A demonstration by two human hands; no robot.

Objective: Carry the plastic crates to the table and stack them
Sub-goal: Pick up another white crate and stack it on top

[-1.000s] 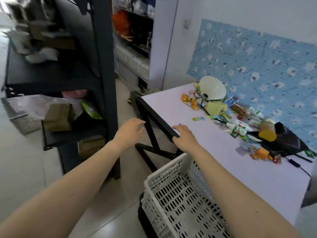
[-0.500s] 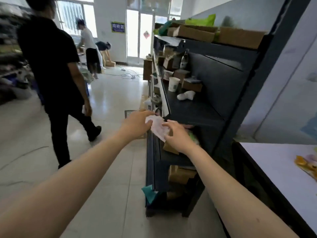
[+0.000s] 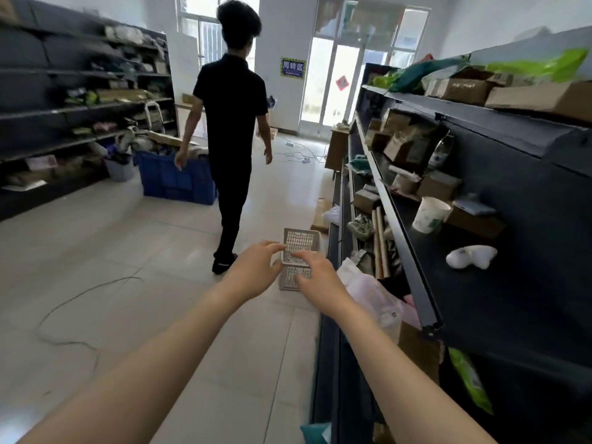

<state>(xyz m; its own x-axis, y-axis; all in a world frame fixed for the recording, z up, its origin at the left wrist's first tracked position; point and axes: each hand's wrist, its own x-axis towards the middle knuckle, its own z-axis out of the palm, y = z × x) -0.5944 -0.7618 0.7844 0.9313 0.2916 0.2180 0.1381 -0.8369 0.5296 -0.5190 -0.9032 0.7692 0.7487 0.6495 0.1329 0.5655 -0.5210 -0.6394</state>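
Observation:
A white perforated plastic crate (image 3: 300, 241) stands on the floor ahead, close against the foot of the dark shelving on the right. Both my arms are stretched forward toward it. My left hand (image 3: 254, 272) is at the crate's left side and my right hand (image 3: 315, 277) covers its lower front. The fingers of both hands are apart and loosely curved. The hands overlap the crate in the view, and I see no grip on it. The crate's lower half is mostly hidden behind my hands.
A person in black (image 3: 232, 139) walks away down the aisle just left of the crate. A blue crate (image 3: 179, 182) stands on the floor at the left. Dark shelving (image 3: 499, 200) with boxes lines the right, with a plastic bag (image 3: 374, 298) beside my right hand. A cable (image 3: 80, 299) crosses the floor.
The view has swung from the table and a white crate beside it to the aisle. My hands left the table edge and now reach toward a crate on the floor.

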